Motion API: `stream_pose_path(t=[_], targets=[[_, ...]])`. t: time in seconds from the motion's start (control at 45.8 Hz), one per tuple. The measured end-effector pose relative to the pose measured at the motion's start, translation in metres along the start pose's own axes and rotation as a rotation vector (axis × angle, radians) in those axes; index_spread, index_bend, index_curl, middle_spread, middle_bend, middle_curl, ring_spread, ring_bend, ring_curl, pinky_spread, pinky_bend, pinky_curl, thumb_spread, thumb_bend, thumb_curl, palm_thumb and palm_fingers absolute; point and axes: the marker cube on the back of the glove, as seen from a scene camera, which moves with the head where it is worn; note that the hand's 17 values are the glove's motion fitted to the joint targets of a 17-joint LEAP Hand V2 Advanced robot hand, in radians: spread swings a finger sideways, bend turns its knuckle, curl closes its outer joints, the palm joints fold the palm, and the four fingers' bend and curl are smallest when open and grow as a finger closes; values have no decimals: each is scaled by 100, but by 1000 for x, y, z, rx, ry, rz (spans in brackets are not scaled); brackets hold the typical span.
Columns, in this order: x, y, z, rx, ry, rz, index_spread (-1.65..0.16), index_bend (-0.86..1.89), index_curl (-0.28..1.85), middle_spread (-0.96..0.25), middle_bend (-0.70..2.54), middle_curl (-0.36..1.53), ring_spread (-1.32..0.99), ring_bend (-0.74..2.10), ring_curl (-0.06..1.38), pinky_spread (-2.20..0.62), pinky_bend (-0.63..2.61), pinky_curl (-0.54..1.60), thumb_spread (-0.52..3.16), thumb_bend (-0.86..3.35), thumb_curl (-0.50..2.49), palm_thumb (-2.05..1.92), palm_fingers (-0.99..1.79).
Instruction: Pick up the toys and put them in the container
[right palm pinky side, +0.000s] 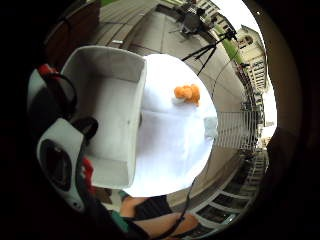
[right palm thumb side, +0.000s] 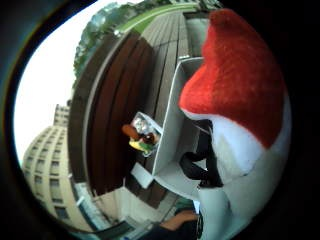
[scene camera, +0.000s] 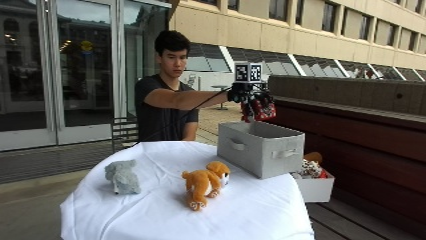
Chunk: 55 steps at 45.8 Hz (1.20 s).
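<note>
Holding: the gloved right hand (scene camera: 247, 97) grips a red and white plush toy (scene camera: 261, 109), fingers curled round it, arm stretched out from the seated person.
Toy position: the red and white plush toy hangs in the air above the grey fabric container (scene camera: 261, 148), not touching it; in the thumb side palm view it fills much of the picture, close against the palm.
Container: open-topped, with handle slots, standing on the white tablecloth (scene camera: 166, 210) at the table's edge nearest the wooden bench (scene camera: 373, 150); the little finger side view looks down into its bare grey interior.
Toys on the table: an orange plush dog (scene camera: 205, 183) lies on its side near the middle of the cloth; a grey plush animal (scene camera: 122, 176) sits well apart from the container.
Beside the table: a white bin (scene camera: 314, 186) with more toys in it rests on the bench, just beside the container.
</note>
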Motion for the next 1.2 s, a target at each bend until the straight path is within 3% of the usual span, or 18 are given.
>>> stream_pose_path(t=[0.066,0.131,0.219,0.328,0.634,1.093,1.202], targets=[[6,-2,5,-70,4,-24,-39,11,79,-44,67,80,-37,136,57,-43,141,52,79,5,78,37,48],[14,-3,6,-104,12,-45,-36,5,75,-32,44,74,-26,127,58,-33,153,57,84,-15,65,3,-4],[27,-4,1,-70,23,-39,-36,2,62,-21,32,67,-17,109,49,-23,160,53,87,-14,57,-12,-20],[59,-6,-10,-17,61,-6,-34,6,53,-13,26,61,-8,92,40,-12,159,50,90,-12,49,-14,-23],[235,11,-37,23,105,170,-33,7,38,-5,17,53,1,60,29,1,145,41,93,-10,34,-13,-23],[444,53,30,47,137,509,-32,6,21,-5,17,44,0,67,30,2,135,36,95,-8,25,-9,-14],[484,66,63,-7,111,451,-32,7,19,-5,18,43,-2,70,31,1,134,35,95,-7,24,-8,-12]])
